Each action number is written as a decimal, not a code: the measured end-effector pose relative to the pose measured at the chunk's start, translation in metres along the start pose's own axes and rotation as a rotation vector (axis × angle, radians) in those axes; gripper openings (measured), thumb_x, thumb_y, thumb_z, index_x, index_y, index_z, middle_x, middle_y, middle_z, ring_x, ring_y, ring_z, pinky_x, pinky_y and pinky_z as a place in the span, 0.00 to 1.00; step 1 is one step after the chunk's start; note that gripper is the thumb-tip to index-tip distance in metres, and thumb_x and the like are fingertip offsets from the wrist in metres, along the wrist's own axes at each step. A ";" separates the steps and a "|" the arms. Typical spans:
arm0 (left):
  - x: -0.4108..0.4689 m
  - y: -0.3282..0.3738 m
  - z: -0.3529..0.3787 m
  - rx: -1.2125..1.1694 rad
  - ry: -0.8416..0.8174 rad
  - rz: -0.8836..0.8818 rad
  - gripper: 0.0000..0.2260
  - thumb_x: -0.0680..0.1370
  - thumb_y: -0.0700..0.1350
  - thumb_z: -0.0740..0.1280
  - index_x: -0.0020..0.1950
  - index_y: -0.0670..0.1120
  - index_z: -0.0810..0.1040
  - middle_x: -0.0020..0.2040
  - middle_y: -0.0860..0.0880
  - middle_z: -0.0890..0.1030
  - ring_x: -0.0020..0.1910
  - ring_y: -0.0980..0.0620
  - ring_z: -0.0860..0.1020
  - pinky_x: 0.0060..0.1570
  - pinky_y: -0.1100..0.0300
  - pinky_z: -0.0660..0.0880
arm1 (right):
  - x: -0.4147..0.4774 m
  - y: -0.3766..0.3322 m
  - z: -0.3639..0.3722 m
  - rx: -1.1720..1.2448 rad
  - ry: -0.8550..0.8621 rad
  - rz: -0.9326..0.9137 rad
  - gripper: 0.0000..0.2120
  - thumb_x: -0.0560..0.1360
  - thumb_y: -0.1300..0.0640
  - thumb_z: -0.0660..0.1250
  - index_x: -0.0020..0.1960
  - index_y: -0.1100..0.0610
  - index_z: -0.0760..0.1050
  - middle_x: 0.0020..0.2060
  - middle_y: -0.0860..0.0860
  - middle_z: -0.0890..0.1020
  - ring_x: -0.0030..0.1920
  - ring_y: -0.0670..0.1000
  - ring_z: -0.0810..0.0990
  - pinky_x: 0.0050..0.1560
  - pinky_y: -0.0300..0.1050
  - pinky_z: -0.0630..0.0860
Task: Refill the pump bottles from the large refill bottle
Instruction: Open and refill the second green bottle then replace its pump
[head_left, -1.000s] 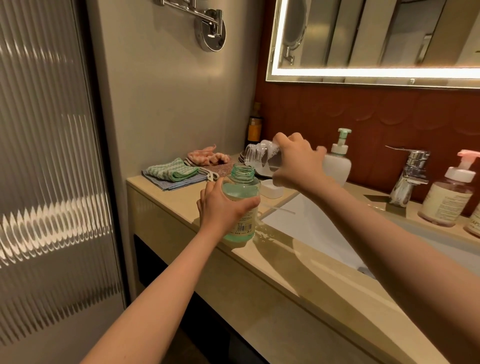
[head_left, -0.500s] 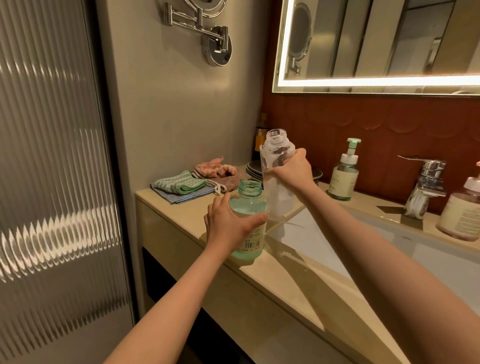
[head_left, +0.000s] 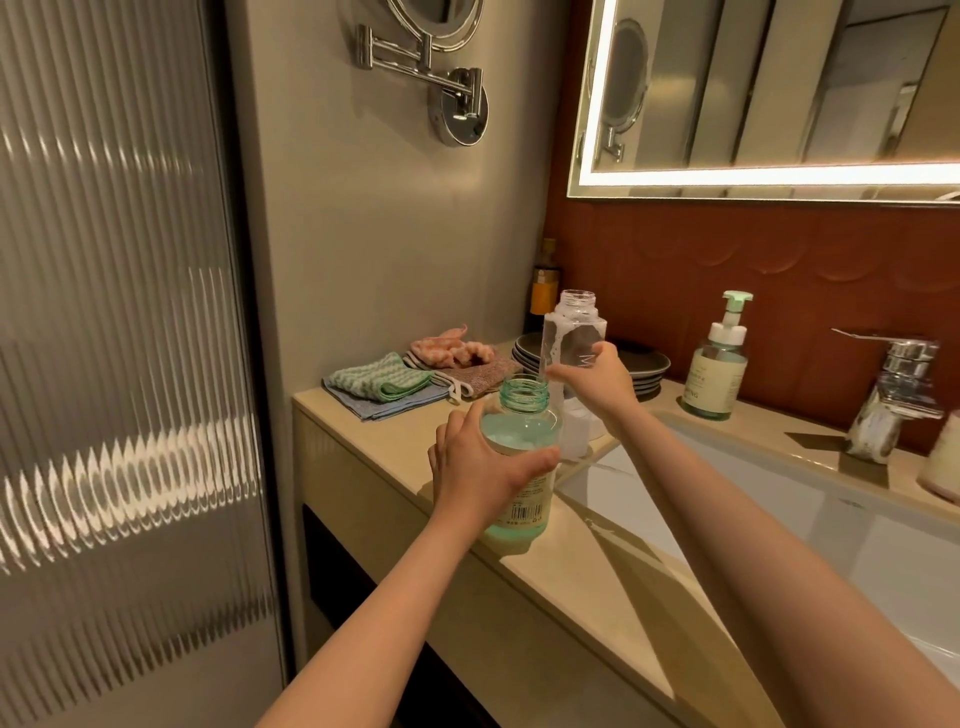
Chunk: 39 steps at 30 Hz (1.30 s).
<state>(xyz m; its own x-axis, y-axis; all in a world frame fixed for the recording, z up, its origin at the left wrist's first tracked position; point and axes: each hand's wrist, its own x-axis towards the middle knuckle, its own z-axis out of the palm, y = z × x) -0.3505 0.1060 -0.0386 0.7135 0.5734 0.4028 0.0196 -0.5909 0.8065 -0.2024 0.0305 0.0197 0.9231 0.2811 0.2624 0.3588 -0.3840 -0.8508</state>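
At the front edge of a beige stone counter (head_left: 374, 441), beside the left front corner of a white basin (head_left: 753, 493), a person's left hand (head_left: 485, 467) wraps around a clear teal-green plastic bottle (head_left: 522, 431) with a barcode label. The bottle stands upright with an open threaded neck and no pump fitted, and pale green liquid reaches about to its shoulder. Just behind it, the right hand (head_left: 597, 387) grips a colourless transparent refill bottle (head_left: 571, 332) by its middle. This one is upright and uncapped, streaked inside and apparently almost empty. Whether its base rests on the counter cannot be told.

Further back lie folded green-striped, blue and pink cloths (head_left: 384, 382) towards the counter's left edge, next to a stack of dark plates (head_left: 644, 364). At the back edge stand a green pump bottle with its pump on (head_left: 719, 374) and a chrome tap (head_left: 893, 384).

The fill of the teal bottle looks about complete. Refitting its pump seems to remain, and perhaps filling other bottles.
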 end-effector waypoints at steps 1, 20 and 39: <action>0.000 0.000 0.000 -0.002 -0.003 -0.004 0.42 0.56 0.67 0.65 0.66 0.50 0.67 0.61 0.50 0.70 0.65 0.50 0.64 0.63 0.55 0.60 | 0.000 0.002 -0.002 -0.014 -0.008 0.013 0.36 0.69 0.51 0.73 0.70 0.61 0.60 0.64 0.55 0.71 0.63 0.55 0.72 0.54 0.45 0.70; -0.001 0.001 -0.001 0.033 0.001 0.009 0.41 0.56 0.67 0.64 0.66 0.51 0.66 0.59 0.51 0.70 0.63 0.51 0.65 0.60 0.57 0.60 | -0.044 -0.003 0.003 -0.683 -0.338 -0.583 0.17 0.76 0.64 0.62 0.65 0.58 0.72 0.64 0.53 0.73 0.62 0.53 0.72 0.62 0.45 0.69; -0.001 0.002 -0.002 0.044 0.012 0.010 0.47 0.50 0.72 0.56 0.66 0.52 0.67 0.60 0.51 0.70 0.63 0.51 0.65 0.60 0.57 0.60 | -0.045 0.000 0.004 -1.077 -0.607 -0.598 0.12 0.79 0.53 0.57 0.58 0.54 0.73 0.52 0.52 0.78 0.46 0.51 0.72 0.49 0.45 0.72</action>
<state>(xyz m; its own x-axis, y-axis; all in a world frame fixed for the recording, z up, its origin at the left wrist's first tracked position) -0.3527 0.1050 -0.0364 0.7057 0.5738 0.4157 0.0434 -0.6206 0.7830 -0.2451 0.0214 0.0063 0.4864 0.8736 -0.0149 0.8630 -0.4778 0.1640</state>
